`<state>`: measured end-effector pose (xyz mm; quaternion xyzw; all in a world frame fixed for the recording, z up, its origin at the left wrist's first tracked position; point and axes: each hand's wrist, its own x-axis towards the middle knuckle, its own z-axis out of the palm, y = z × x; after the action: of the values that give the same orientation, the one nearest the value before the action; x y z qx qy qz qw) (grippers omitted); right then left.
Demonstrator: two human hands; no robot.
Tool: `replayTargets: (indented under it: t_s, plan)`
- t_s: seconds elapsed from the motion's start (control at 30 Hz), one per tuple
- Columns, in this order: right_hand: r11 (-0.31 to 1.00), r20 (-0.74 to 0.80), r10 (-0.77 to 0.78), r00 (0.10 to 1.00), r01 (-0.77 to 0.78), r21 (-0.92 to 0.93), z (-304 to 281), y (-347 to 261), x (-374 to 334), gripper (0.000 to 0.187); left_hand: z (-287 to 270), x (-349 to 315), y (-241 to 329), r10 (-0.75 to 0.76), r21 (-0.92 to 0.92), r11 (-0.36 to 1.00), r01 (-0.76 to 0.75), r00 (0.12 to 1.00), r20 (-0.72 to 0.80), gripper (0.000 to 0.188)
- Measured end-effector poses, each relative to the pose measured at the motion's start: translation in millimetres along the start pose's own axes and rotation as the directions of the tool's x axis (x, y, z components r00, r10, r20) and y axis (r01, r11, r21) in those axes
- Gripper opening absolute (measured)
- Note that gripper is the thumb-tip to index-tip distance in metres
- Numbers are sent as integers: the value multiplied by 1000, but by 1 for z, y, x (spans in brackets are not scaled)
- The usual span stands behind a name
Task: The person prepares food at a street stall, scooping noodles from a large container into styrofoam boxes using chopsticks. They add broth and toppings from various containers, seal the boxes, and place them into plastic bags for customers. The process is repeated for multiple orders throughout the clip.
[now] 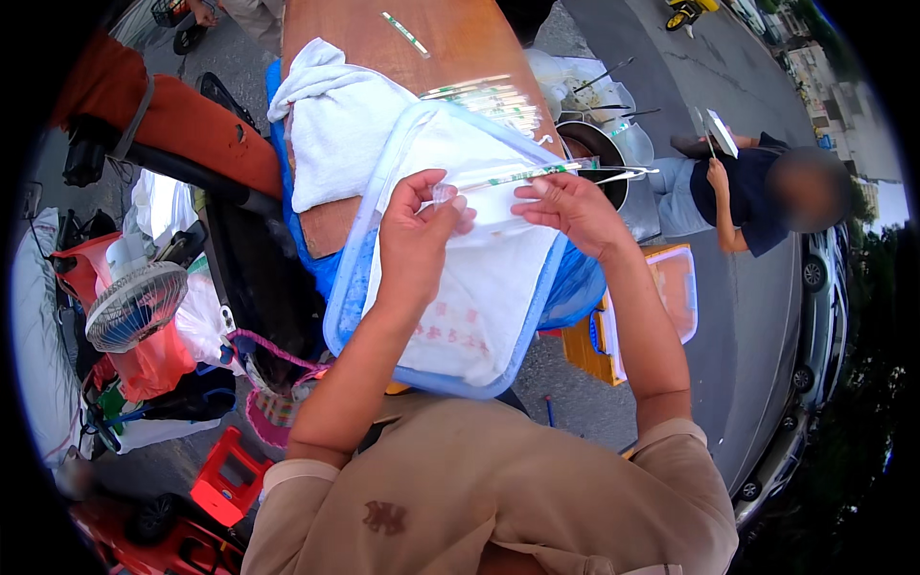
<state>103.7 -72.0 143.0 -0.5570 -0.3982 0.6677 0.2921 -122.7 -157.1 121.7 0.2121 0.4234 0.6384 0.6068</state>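
My left hand (pixel 422 220) and my right hand (pixel 575 211) are raised over a pale blue plastic tub (pixel 551 278). Between them stretches a slim white-and-green wrapped stick packet (pixel 508 178), which looks like wrapped chopsticks. The right thumb and fingers pinch it near its right end. Crinkled clear plastic (pixel 444 193) shows at the left thumb and fingertips, which are closed on it. A white cloth (pixel 450 335) with faint red print lines the tub below. Whether the clear plastic is part of the packet's sleeve is hard to make out.
Several similar packets (pixel 494 101) and one single packet (pixel 406 34) lie on the brown board (pixel 460 38) beside a white towel (pixel 340 125). Pots with ladles (pixel 599 144) stand right. A person (pixel 757 196) holds a white object there. A fan (pixel 137 307) and red stool (pixel 230 476) are left.
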Motion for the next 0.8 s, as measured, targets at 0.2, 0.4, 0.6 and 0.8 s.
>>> replayTargets:
  t_s: [0.2, 0.4, 0.6, 0.8]
  plan:
    - [938, -250, -110, 962, 17, -345, -50, 61, 39, 58, -7, 4, -2, 198, 630, 745, -218, 975, 102, 30]
    - [998, -248, -69, 966, 65, -22, -43, 60, 58, 68, 9, -4, 0, 328, 818, 482, -313, 931, 163, 19]
    - [990, -125, -127, 984, 117, -80, -44, 72, 115, 35, 12, -4, -16, 279, 766, 582, -273, 952, 128, 18]
    - [934, -344, -322, 882, 237, -267, -59, 83, 162, 21, 14, -3, -21, 304, 769, 568, -294, 943, 136, 17]
